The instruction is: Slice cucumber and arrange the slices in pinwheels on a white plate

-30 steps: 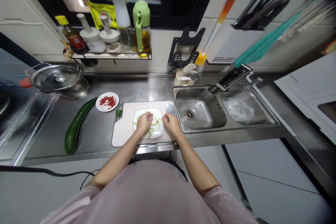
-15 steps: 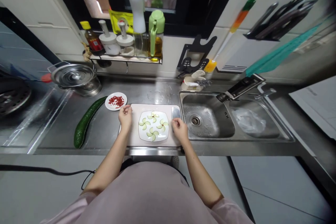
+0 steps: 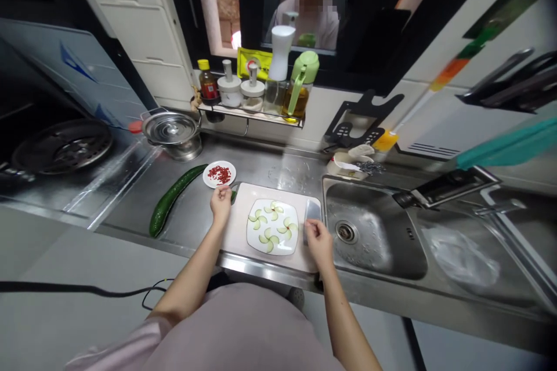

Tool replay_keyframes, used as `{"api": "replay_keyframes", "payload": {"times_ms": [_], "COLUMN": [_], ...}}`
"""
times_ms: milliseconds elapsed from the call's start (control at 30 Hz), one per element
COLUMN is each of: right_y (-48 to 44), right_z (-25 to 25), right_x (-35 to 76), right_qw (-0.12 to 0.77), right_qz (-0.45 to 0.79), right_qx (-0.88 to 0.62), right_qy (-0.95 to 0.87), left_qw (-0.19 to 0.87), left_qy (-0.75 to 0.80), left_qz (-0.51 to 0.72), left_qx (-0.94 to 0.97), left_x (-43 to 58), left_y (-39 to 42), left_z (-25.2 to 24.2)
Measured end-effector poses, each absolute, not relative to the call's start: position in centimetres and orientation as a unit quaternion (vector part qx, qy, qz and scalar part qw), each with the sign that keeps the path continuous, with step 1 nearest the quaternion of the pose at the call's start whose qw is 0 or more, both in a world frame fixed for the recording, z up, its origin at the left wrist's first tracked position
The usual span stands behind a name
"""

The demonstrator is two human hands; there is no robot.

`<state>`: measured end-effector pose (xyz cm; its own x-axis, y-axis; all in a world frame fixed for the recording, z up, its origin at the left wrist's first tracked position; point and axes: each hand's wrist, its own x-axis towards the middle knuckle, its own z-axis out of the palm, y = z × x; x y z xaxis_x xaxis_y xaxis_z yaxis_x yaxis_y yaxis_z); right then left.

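Note:
A white square plate (image 3: 272, 248) lies on the pale cutting board (image 3: 241, 223). Several pinwheels of thin green-edged slices (image 3: 268, 239) are arranged on it, some with a red bit at the centre. My left hand (image 3: 221, 204), fingers pinched, hovers by the board's upper left corner, just below a small white dish (image 3: 207, 182) of chopped red pieces (image 3: 219, 174). Over the board's right side, my right hand (image 3: 319, 239) is also closed in a pinch, beside a flat metal blade (image 3: 312, 213). Whatever either hand pinches is too small to make out.
Left of the dish lies a long cucumber (image 3: 174, 197). Behind it stands a lidded steel pot (image 3: 174, 133). A double sink (image 3: 374, 237) adjoins the board on the right, with a tap (image 3: 452, 185) above. Bottles and jars fill a wall rack (image 3: 252, 110).
The camera view has swung left, so the counter sits further right and lower in the picture. My left hand has shifted slightly toward the dish of red pieces. Both hands remain pinched.

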<state>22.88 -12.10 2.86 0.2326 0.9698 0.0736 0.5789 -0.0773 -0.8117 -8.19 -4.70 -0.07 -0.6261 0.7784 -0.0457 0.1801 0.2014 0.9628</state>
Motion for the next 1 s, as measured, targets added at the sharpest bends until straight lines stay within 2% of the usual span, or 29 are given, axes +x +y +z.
{"api": "replay_keyframes", "payload": {"times_ms": [200, 567, 867, 1000], "right_y": [-12.3, -12.7, -13.1, -13.2], "right_z": [2.3, 2.1, 2.0, 2.3], "right_x": [23.5, 23.0, 23.2, 23.0], "right_qw": [0.392, 0.387, 0.373, 0.368], "right_qz": [0.268, 0.281, 0.274, 0.266], "right_qx": [-0.688, -0.69, -0.703, -0.707], "right_qy": [-0.549, -0.543, -0.54, -0.542], "left_qw": [0.184, 0.155, 0.148, 0.162], "left_qy": [0.812, 0.862, 0.853, 0.854], "left_qz": [0.471, 0.17, 0.057, 0.063], "left_qx": [0.29, 0.451, 0.497, 0.491], "left_x": [-13.8, -15.9, -14.9, -15.0], "left_y": [-3.1, -0.1, 2.1, 2.8], "left_z": [0.2, 1.8, 1.6, 1.2]}}
